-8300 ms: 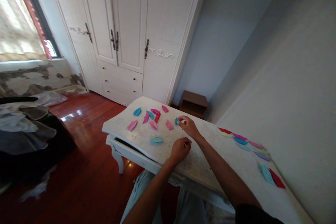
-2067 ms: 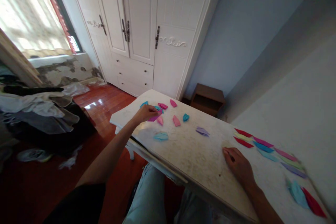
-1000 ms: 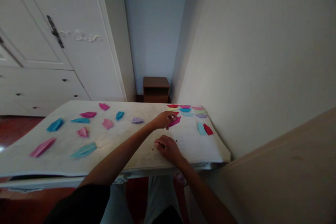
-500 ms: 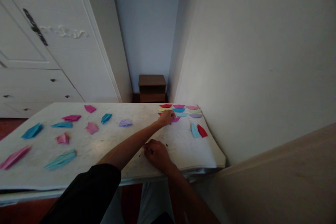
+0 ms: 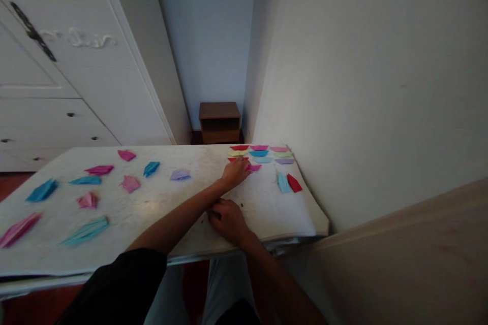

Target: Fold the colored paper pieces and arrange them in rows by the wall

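Observation:
My left hand (image 5: 235, 172) reaches across to the far right of the table. Its fingers are closed on the left end of a magenta folded paper boat (image 5: 254, 168), which lies flat on the tabletop. Above it are rows of similar boats: a light blue boat (image 5: 263, 160), a blue boat (image 5: 259, 153) and a yellow boat (image 5: 238, 153). A red boat (image 5: 232, 159) is partly covered by my left hand. My right hand (image 5: 227, 221) rests near the front edge, below my left forearm, with fingers curled; whatever they hold, if anything, is hidden.
Several unflattened folded papers lie across the left side, among them a teal one (image 5: 87, 231) and a lilac one (image 5: 180, 175). A pale blue piece (image 5: 282, 183) and a red piece (image 5: 294, 183) stand side by side at right. Small dark specks (image 5: 241, 205) dot the table (image 5: 152, 213). A wall borders the right.
My left hand has drawn slightly back to the left, showing more of the magenta boat. My right hand stays in about the same place. The view has shifted a little.

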Tool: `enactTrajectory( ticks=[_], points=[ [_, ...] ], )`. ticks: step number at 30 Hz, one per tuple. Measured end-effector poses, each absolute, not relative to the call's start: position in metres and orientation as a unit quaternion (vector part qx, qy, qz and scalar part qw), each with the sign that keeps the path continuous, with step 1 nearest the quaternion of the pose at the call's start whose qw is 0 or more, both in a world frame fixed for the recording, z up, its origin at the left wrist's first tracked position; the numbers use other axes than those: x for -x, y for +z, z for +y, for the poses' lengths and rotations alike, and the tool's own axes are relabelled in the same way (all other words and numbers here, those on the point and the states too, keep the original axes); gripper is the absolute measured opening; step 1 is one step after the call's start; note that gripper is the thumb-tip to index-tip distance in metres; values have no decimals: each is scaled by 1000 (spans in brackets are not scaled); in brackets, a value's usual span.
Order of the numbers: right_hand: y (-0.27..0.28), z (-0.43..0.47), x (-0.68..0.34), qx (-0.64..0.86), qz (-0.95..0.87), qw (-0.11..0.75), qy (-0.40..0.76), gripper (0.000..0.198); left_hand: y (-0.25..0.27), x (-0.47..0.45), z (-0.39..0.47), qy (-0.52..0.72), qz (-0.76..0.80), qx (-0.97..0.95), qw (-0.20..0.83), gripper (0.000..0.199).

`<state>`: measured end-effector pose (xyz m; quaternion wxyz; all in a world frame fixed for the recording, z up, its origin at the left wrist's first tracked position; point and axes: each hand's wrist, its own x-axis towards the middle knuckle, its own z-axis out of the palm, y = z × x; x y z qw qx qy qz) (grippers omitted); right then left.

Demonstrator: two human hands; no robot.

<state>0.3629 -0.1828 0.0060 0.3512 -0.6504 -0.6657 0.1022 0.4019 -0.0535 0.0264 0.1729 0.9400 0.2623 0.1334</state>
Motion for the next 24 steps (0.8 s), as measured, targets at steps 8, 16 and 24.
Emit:
enactTrajectory(
  ticks=[8,16,24],
  points=[
    [6,-185,-364,658,-657,353,103,16,16,-409,-50,155,280,-931,178,22],
    [6,-186,-364,653,-660,354,115,14,13,-401,-49,219,284,-911,205,28],
    [6,-188,-366,640,-643,395,144,17,23,-336,-56,295,283,-863,297,10]
  ],
)
